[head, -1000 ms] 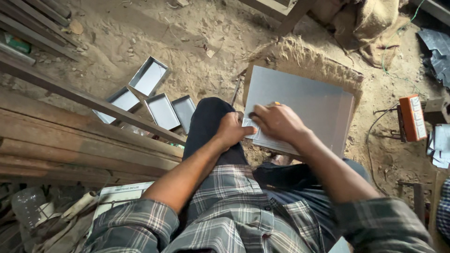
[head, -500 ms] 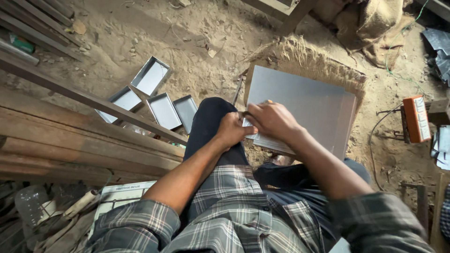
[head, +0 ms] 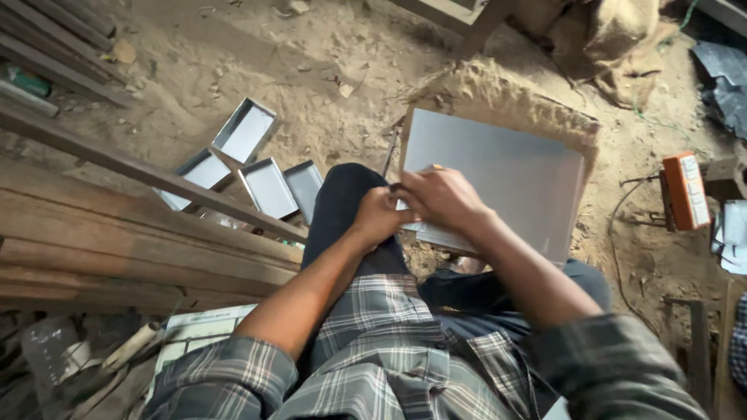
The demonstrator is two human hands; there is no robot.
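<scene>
Far to the left, long wooden planks (head: pixel 117 249) lie in a pile on the sandy ground (head: pixel 233 62). Just past them, four small metal trays (head: pixel 268 187) sit on the sand, close together. One tray is partly hidden by a thin wooden strip (head: pixel 156 175) that lies across it.

In the middle, the person's knee in dark trousers (head: pixel 342 206) points up. The left hand (head: pixel 377 214) rests on that knee. It is curled up at the near corner of a big flat grey metal sheet (head: pixel 506 175). I cannot tell if it is really gripping the sheet.

The right hand (head: pixel 443 198) is right beside it, touching it. Its fingers are bent down over the sheet's near edge and hold it.

The sheet lies on a sandy mound, out in front of the knees.

Far to the right, an orange box (head: pixel 686 190) stands on the ground.
</scene>
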